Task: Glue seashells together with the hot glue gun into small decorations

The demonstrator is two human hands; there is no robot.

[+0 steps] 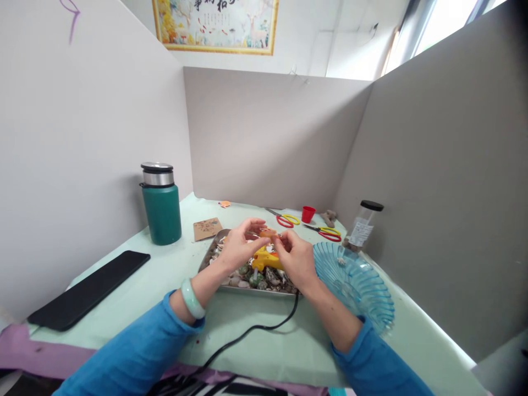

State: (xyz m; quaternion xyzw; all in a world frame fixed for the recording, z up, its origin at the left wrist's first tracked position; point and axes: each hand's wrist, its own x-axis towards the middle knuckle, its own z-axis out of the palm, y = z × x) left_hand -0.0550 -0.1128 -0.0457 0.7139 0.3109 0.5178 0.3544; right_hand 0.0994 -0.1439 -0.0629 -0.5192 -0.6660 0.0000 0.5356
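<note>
Both hands meet above a metal tray [256, 292] filled with shells and stones [243, 279]. Between their fingertips is a small orange piece [268, 233], partly covered, so its kind does not show. My left hand [243, 242], below a pale green bangle [192, 300], is curled with thumb and fingers closing on the piece from the left. From the right, my right hand [297, 258] pinches at the same piece. Just beneath them a yellow glue gun [266, 259] rests on the tray's contents, its nozzle pointing down and a black cord [256, 328] running toward me.
A blue glass plate [377, 291] stands right of the tray, near a black-lidded jar [361, 228]. Two pairs of scissors [289, 220] and a red cup [308, 214] lie behind. At left are a green flask [161, 214], a brown card [207, 229] and a black pad [91, 289]. Partitions enclose the table.
</note>
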